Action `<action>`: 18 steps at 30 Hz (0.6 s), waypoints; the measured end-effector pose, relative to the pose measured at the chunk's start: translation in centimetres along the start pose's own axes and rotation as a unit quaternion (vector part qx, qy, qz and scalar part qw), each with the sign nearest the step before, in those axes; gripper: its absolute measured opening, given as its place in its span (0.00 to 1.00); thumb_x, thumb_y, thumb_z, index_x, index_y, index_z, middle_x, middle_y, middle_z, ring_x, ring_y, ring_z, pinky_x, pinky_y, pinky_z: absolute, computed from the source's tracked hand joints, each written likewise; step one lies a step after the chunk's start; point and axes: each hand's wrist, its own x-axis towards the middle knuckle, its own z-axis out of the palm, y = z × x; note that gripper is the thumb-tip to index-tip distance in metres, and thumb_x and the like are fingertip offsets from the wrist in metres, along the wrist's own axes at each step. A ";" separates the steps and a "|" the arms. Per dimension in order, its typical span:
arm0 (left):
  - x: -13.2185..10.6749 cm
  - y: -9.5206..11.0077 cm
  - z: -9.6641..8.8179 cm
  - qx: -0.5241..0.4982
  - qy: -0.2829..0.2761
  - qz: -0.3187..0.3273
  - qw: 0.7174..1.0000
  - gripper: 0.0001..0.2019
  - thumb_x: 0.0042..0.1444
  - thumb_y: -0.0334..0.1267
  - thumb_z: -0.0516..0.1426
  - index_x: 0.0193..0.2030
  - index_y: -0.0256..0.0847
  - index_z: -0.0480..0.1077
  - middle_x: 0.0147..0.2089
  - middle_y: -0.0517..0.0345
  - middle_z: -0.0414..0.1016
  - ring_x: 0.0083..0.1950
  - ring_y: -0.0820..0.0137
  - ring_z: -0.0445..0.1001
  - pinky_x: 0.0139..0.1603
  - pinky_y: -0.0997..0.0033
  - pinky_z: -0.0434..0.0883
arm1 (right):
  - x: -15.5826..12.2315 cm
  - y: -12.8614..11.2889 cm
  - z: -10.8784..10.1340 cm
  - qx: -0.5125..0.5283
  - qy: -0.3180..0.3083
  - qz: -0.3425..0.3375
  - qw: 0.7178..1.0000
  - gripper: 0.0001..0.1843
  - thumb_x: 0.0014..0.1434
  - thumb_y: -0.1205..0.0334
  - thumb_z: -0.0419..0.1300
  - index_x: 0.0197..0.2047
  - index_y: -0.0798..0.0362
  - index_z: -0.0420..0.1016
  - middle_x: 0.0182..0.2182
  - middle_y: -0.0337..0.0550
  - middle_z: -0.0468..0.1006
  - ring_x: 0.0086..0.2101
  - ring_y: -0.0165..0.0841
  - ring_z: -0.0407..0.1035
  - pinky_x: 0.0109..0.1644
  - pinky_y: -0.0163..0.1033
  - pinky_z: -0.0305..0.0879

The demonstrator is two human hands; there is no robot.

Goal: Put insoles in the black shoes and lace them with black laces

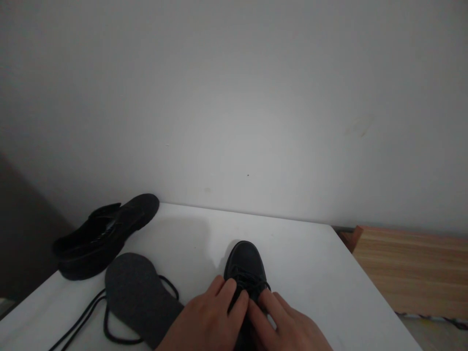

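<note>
A black lace-up shoe [245,256] lies on the white table with its toe pointing away from me. Both hands are at its lacing. My left hand [210,317] has its fingers bent and closed over the left side of the laces. My right hand [287,324] pinches at the right side, where a loop of the black shoelace [248,279] shows by the index finger. The lace between the fingertips is mostly hidden, as is the heel end of the shoe. Beside my left hand lies a dark grey insole [137,287].
A second black shoe [109,234], without visible laces, sits at the table's back left. A loose black lace [86,314] runs around and under the insole. The white table [310,273] meets a pale wall [234,122]. Wood-grain furniture [409,268] stands lower at right.
</note>
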 end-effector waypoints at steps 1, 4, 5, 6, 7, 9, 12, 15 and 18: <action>0.2 0.1 -0.3 0.004 -0.021 -0.007 1.000 0.14 0.60 0.26 0.53 0.50 0.39 0.72 0.46 0.48 0.76 0.47 0.58 0.75 0.38 0.66 0.79 | 0.1 0.0 0.0 -0.015 -0.002 -0.005 1.000 0.13 0.60 0.69 0.55 0.48 0.54 0.69 0.35 0.46 0.79 0.30 0.37 0.77 0.24 0.34 0.72; 0.8 0.3 -0.9 0.005 -0.076 -0.021 0.997 0.14 0.60 0.25 0.52 0.48 0.35 0.74 0.50 0.43 0.75 0.52 0.54 0.74 0.43 0.60 0.80 | 0.4 -0.2 0.0 -0.038 -0.013 0.001 0.999 0.13 0.57 0.73 0.54 0.45 0.54 0.70 0.39 0.49 0.80 0.33 0.38 0.77 0.27 0.33 0.73; 0.9 0.3 -1.0 0.004 -0.086 -0.028 0.996 0.14 0.60 0.24 0.51 0.47 0.34 0.74 0.51 0.42 0.75 0.53 0.53 0.73 0.44 0.59 0.79 | 0.4 -0.2 0.0 -0.039 -0.019 0.011 0.999 0.13 0.55 0.74 0.54 0.44 0.54 0.70 0.39 0.49 0.80 0.33 0.37 0.77 0.26 0.33 0.73; 1.0 0.4 -1.0 0.002 -0.091 -0.033 0.995 0.14 0.60 0.24 0.51 0.47 0.34 0.74 0.51 0.42 0.75 0.54 0.53 0.73 0.44 0.59 0.79 | 0.5 -0.3 0.0 -0.038 -0.023 0.020 0.999 0.14 0.54 0.75 0.54 0.42 0.53 0.70 0.39 0.49 0.80 0.33 0.37 0.77 0.26 0.33 0.73; 1.0 0.4 -0.9 -0.002 -0.091 -0.036 0.995 0.14 0.60 0.23 0.51 0.47 0.34 0.75 0.50 0.42 0.76 0.54 0.53 0.74 0.45 0.59 0.79 | 0.5 -0.3 0.1 -0.036 -0.027 0.029 0.999 0.13 0.53 0.76 0.54 0.41 0.52 0.70 0.39 0.48 0.80 0.32 0.37 0.77 0.25 0.33 0.72; 1.0 0.5 -0.6 -0.012 -0.075 -0.038 0.996 0.12 0.59 0.23 0.52 0.44 0.35 0.75 0.49 0.43 0.76 0.53 0.54 0.74 0.43 0.59 0.80 | 0.7 -0.4 0.0 -0.030 -0.027 0.036 0.999 0.13 0.53 0.76 0.55 0.38 0.51 0.70 0.38 0.47 0.79 0.32 0.37 0.76 0.23 0.34 0.70; 0.8 0.3 -0.6 -0.018 0.007 -0.026 0.999 0.08 0.57 0.24 0.56 0.38 0.38 0.75 0.46 0.47 0.77 0.49 0.55 0.76 0.42 0.59 0.79 | 1.4 -0.3 -0.9 -0.005 -0.010 0.046 0.999 0.11 0.53 0.76 0.56 0.34 0.50 0.70 0.36 0.46 0.78 0.30 0.38 0.75 0.24 0.36 0.70; 0.8 -0.2 -2.1 -0.090 0.146 -0.002 0.985 0.07 0.58 0.26 0.57 0.35 0.40 0.75 0.39 0.53 0.76 0.39 0.65 0.76 0.37 0.69 0.77 | 2.3 0.3 -3.0 0.097 0.042 0.077 0.991 0.08 0.58 0.74 0.56 0.34 0.50 0.70 0.33 0.43 0.76 0.29 0.35 0.73 0.27 0.35 0.70; 1.0 -1.0 -4.7 -0.229 0.256 0.011 0.939 0.09 0.62 0.28 0.56 0.43 0.43 0.76 0.36 0.60 0.74 0.32 0.75 0.74 0.31 0.82 0.72 | 3.1 1.1 -5.0 0.269 0.114 0.129 0.948 0.06 0.64 0.69 0.54 0.37 0.50 0.70 0.34 0.41 0.75 0.32 0.29 0.72 0.34 0.30 0.71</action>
